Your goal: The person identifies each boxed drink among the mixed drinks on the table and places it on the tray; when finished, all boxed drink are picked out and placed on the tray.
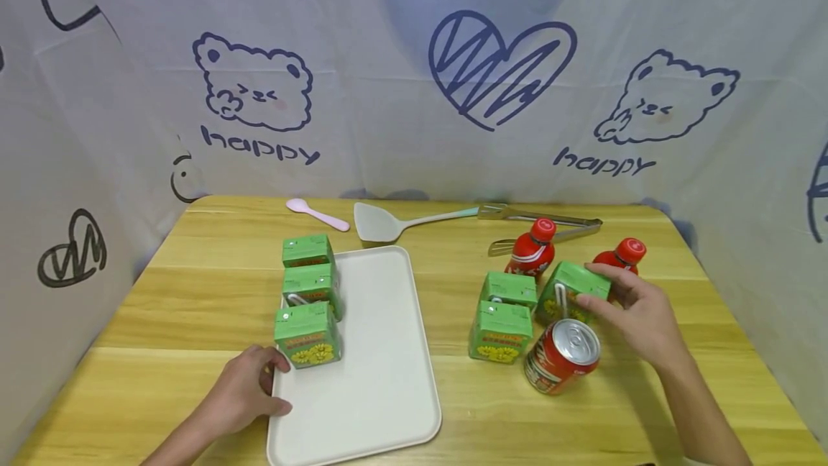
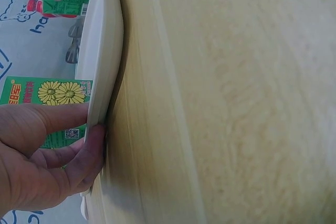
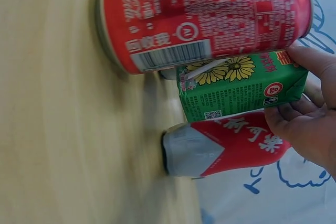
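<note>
My left hand (image 1: 242,390) grips the left rim of a white tray (image 1: 375,351), with finger and thumb on either side of the rim in the left wrist view. Along the tray's left side stand three green drink cartons (image 1: 309,336) in a row. On the right, my right hand (image 1: 643,318) holds another green drink carton (image 1: 572,281) near its top, a white straw on its side. This carton tilts in the head view, its base clear of the table in the right wrist view. A red cola can (image 3: 205,19) stands in front of it.
Two more green cartons (image 1: 501,329) stand between the tray and the can. Behind are two red-capped cola bottles (image 1: 530,254). Metal tongs (image 1: 540,214), a pale turner (image 1: 378,224) and a pink spoon (image 1: 320,216) lie along the table's back, before a printed cloth (image 1: 375,142).
</note>
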Motion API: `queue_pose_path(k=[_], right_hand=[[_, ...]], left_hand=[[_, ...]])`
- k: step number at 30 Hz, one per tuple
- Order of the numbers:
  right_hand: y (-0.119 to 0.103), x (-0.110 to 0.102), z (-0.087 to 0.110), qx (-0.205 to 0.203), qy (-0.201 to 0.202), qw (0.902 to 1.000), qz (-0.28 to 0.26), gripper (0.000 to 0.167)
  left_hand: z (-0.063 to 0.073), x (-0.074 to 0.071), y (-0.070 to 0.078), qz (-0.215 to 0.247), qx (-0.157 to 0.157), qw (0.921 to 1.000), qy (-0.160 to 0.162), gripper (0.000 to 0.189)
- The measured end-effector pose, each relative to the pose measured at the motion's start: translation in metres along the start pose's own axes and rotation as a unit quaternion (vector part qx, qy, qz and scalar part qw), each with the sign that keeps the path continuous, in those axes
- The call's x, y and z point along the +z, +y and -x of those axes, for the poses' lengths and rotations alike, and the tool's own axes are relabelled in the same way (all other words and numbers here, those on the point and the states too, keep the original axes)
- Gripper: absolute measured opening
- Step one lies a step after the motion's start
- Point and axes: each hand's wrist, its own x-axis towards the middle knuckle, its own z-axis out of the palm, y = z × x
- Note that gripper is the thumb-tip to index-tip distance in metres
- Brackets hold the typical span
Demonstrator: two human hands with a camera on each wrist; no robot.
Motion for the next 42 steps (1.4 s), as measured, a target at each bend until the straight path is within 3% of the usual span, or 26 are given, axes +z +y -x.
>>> queue_pose_path(k=[14,23,33,42], right_hand=[[-0.021,-0.011,-0.004,-0.042,0.019,0.9989,0.012,0.044],[-0.038,-0.017,-0.009,-0.089,0.047,0.9950,-0.002,0.042],[-0.062,-0.022,-0.012,-0.144,0.052,0.9861,-0.064,0.044],[-0.093,-0.012,-0.011,-0.167,0.025,0.9761,-0.136,0.045]], left_hand=[[0.000,0.001,0.001,-0.001,-0.004,1.0000,-0.001,0.048],[-0.001,0.001,0.001,-0.004,-0.008,1.0000,-0.004,0.048],[0.000,0.000,0.001,-0.004,-0.005,1.0000,-0.001,0.047],[0.000,0.000,0.001,-0.006,0.005,1.0000,0.004,0.047]])
